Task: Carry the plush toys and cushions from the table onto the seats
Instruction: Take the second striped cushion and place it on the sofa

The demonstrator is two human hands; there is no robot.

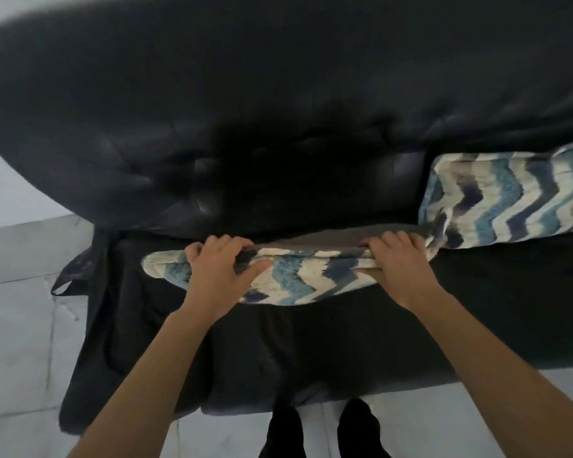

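– What are the hands doing?
– Both hold one zigzag cushion (291, 276) in the middle of the frame. The left hand (217, 271) is closed on its left end. The right hand (399, 266) is closed on its right end.
– Where is the cushion?
– Low over the black sofa (212, 127) seat, near the backrest. I cannot tell if it touches the seat.
– Any more cushions?
– Yes, a second zigzag cushion (516, 196) at the right edge leans on the backrest, touching the first one.
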